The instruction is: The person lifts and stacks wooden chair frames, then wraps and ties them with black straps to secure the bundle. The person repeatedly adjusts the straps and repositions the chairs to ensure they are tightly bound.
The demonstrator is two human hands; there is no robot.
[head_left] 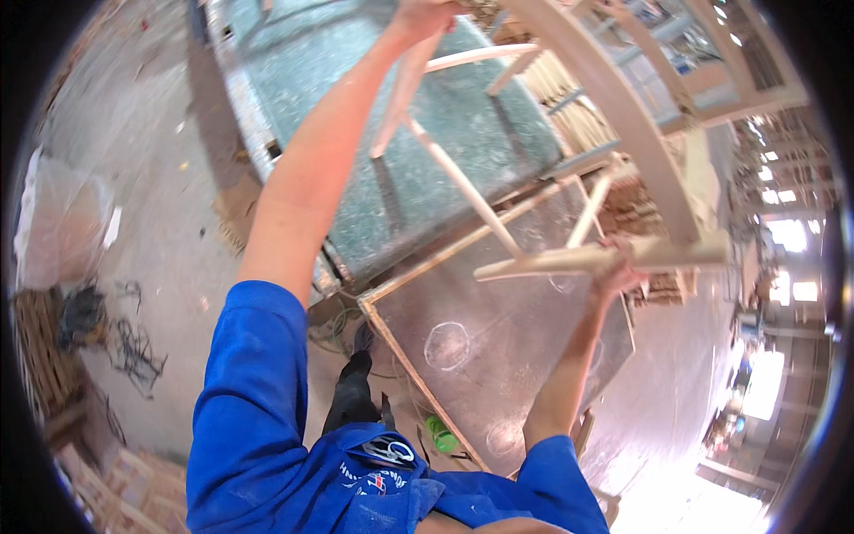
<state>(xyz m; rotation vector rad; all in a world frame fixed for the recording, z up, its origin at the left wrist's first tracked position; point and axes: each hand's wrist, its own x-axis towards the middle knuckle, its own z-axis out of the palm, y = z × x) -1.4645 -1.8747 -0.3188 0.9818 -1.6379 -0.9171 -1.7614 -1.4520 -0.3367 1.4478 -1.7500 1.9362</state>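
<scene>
With both arms raised I hold a pale bare-wood chair frame (640, 133) tilted above the work tables. Its slim round stretchers (463, 185) run between the tapered legs. My left hand (425, 20) is closed round the upper part of one leg (405, 93), at the picture's top edge. Further right, my right hand (618, 267) wraps round another leg (543, 262) near the broad seat rail. At least one leg end hangs over the green-topped table, and the other leg crosses above the brown board. Whether any leg touches a surface, I cannot tell.
The worn green table (374, 222) stands ahead, and a wood-edged brown board (463, 311) adjoins it nearer me. Behind lie stacked wooden parts (569, 98) and more frames (738, 98). A green object (440, 433) sits low by my waist. Plastic wrapping (67, 222) and tangled cords (133, 347) lie left.
</scene>
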